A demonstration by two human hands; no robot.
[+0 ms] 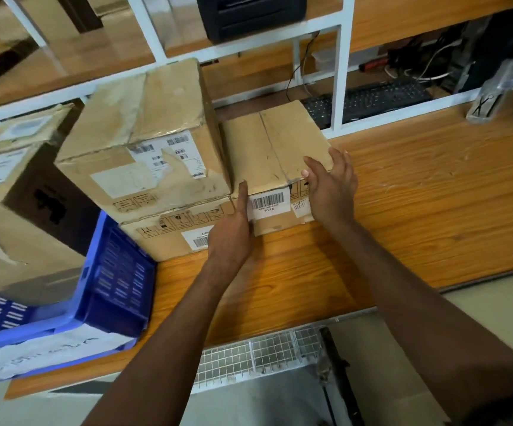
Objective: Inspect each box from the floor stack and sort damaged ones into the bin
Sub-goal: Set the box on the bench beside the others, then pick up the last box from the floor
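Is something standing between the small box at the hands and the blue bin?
Yes. Two stacked boxes stand on the table beside the small box, between it and the bin. A large box sits in the bin.

4 cardboard boxes [276,149] [144,133] [163,238] [18,210], 1 blue bin [119,272], 1 keyboard [372,98].

From my end the worktop [433,195] reads as orange wood-grain with a smooth, faintly glossy finish. The small box [273,149] is matt brown cardboard, scuffed and creased, with a white paper barcode label [269,204]. The bigger box [144,133] beside it is rougher cardboard, its paper label torn and its tape wrinkled and shiny. The bin [119,272] is blue moulded plastic, slotted, slightly glossy. I make out what look like white-painted metal shelf posts [344,72] and bare wire mesh [264,355].
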